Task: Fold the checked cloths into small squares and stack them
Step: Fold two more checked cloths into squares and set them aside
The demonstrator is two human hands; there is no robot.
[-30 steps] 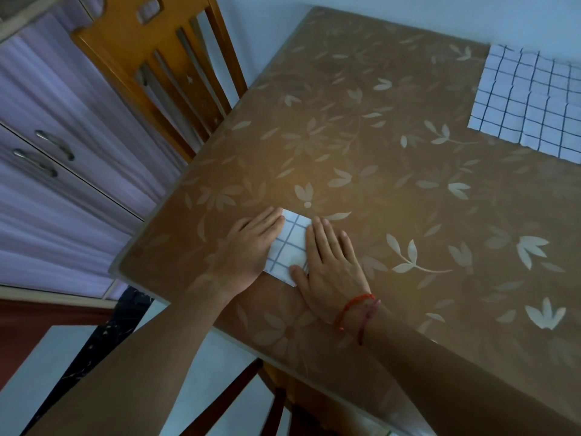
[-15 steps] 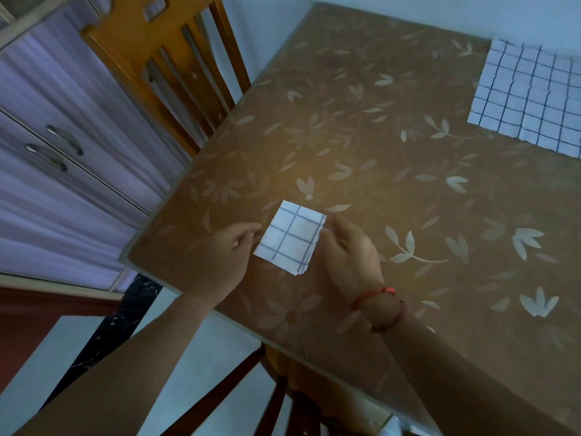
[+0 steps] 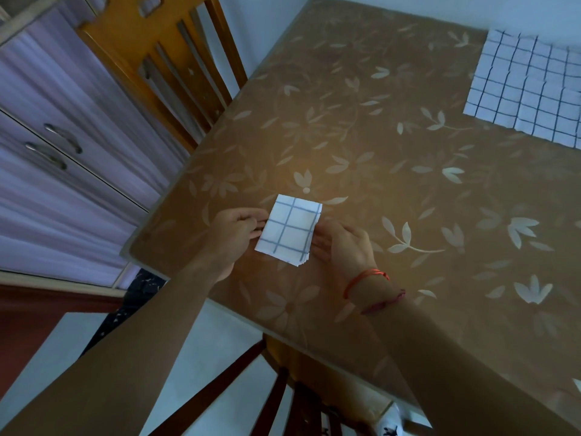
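Between left grip (image 3: 239, 228) and right grip (image 3: 342, 243), folded checked cloth (image 3: 289, 231), side edges pinched by both.

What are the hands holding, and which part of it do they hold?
The folded checked cloth. The left hand pinches its left edge with the fingers, and the right hand holds its right edge.
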